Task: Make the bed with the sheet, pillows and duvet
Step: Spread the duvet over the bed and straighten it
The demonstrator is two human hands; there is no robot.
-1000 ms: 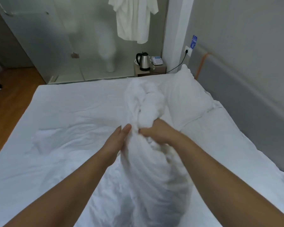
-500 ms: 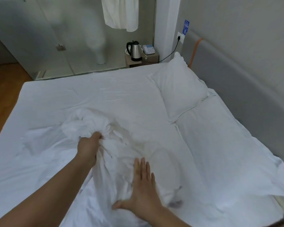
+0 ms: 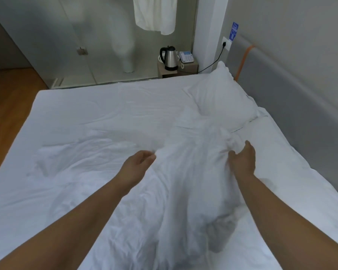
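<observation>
Duvet (image 3: 191,172) lay bunched in a long ridge down the bed (image 3: 105,117), running from near the camera up toward the pillow (image 3: 220,98), its far end touching or just short of the pillow's near edge. Sheet (image 3: 90,110) was spread flat over the mattress, creased at mid-bed. Second pillow not seen.

Left hand (image 3: 138,164): fingers loosely curled at the left flank of the ridge, tips at the fabric; whether any cloth was pinched, cannot tell. Right hand (image 3: 242,160): thumb and fingers spread wide, pressed into the right flank, bunching folds but not plainly closed on them.

Handling, judged: the duvet is soft, limp and light for its bulk; it will sag, fold on itself and trail wherever unsupported. Not fragile, and the cotton face gives fair grip. Best taken at an edge or at two corners, hands well apart, so a lift and shake spreads it. A grab mid-ridge only moves the lump.

Containers: kettle (image 3: 171,58) on the bedside stand (image 3: 191,67), lid down, contents not visible. Phone (image 3: 185,56) beside it. Towel or robe (image 3: 154,14) hung above.

Stage, judged: sheet on, one pillow placed, duvet not yet spread.
</observation>
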